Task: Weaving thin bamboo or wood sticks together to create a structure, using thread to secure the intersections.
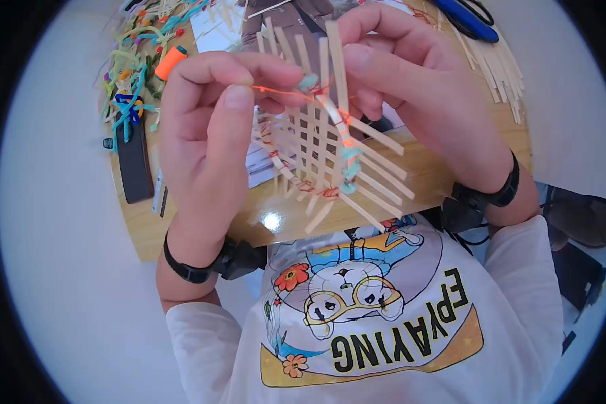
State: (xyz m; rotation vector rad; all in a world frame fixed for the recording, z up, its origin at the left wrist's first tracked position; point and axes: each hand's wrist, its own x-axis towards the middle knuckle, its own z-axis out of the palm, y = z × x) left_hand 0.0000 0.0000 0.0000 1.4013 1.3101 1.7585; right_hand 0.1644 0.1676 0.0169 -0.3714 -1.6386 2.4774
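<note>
Woven wood-strip lattice (324, 122) is held up between both hands, above near table edge (427, 160); upright strips run near-to-far. Far strip ends are gripped by right hand (417, 74), the nearer; orange thread (276, 89), stretched leftward from rim, is pinched by left hand (212, 114).

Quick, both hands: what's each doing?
Left hand: closed, pinching the orange thread.
Right hand: closed, holding the woven lattice near its upper strip ends.

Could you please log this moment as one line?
left hand: pinching orange thread | right hand: holding woven lattice | table: colourful cords, pale strips
</note>
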